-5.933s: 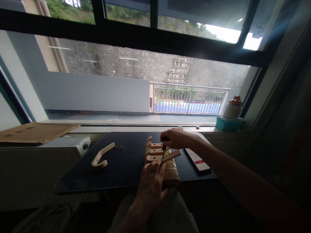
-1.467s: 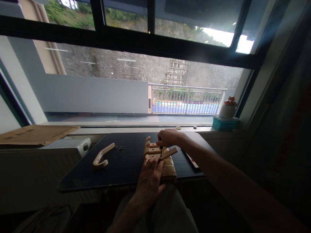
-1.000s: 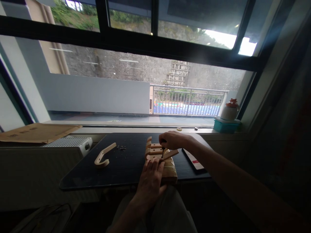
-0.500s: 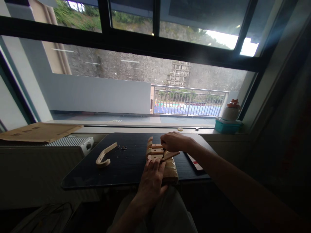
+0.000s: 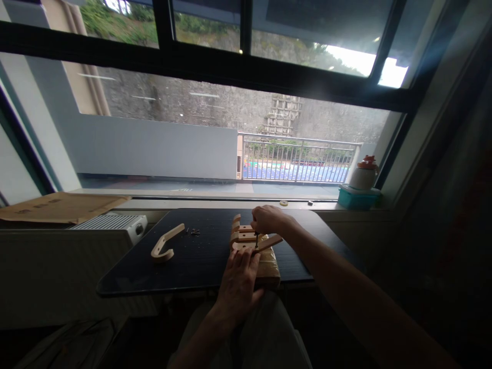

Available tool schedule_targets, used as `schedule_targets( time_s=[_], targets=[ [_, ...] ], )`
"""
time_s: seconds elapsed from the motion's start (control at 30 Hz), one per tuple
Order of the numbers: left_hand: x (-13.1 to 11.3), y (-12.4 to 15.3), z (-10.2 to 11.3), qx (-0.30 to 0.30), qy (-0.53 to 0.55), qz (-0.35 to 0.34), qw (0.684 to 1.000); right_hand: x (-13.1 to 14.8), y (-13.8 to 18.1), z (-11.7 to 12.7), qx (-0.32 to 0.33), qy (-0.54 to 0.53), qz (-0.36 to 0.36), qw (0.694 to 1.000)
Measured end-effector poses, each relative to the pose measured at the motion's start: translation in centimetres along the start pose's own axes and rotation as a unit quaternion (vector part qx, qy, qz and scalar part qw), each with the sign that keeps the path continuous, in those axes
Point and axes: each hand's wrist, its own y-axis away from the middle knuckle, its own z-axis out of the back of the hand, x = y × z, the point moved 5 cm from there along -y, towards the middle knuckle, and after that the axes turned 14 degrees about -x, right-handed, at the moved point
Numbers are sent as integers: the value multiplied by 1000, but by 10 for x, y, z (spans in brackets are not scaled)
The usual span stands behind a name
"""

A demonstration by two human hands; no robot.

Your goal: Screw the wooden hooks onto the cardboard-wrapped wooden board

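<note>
A wooden rack with several hooks point(image 5: 246, 239) lies on a wooden board point(image 5: 269, 266) at the front edge of the dark table point(image 5: 192, 261). My left hand point(image 5: 239, 279) presses flat on the board's near end, fingers stretched toward the hooks. My right hand point(image 5: 269, 220) is closed round the handle of a small dark screwdriver point(image 5: 256, 240), whose tip stands upright on the nearest hook. A loose wooden hook point(image 5: 166, 243) lies on the table to the left, with a few small screws point(image 5: 192, 232) beside it.
A white heater point(image 5: 111, 224) and a flat cardboard sheet point(image 5: 57, 206) sit at the left. On the window sill at the right stands a teal box point(image 5: 358, 197) with a white pot on it. My lap is below the table's front edge.
My right hand has turned slightly on the screwdriver while the left hand stays on the board. The view has shifted a little, and my right arm now covers the card at the right.
</note>
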Motion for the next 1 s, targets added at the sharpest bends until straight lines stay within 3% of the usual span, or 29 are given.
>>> schedule_targets(
  time_s=[0.3, 0.47, 0.73, 1.0],
  targets=[
    [2, 1, -3, 11, -6, -5, 1000, -7, 9, 16, 34, -9, 36, 999],
    [2, 1, -2, 6, -1, -7, 1000, -2, 8, 12, 36, -14, 57, 998],
    [0, 0, -1, 7, 3, -3, 1000, -3, 1, 0, 24, -17, 34, 999],
    [0, 1, 1, 10, -3, -6, 1000, -13, 2, 7, 39, -22, 4, 999]
  ],
)
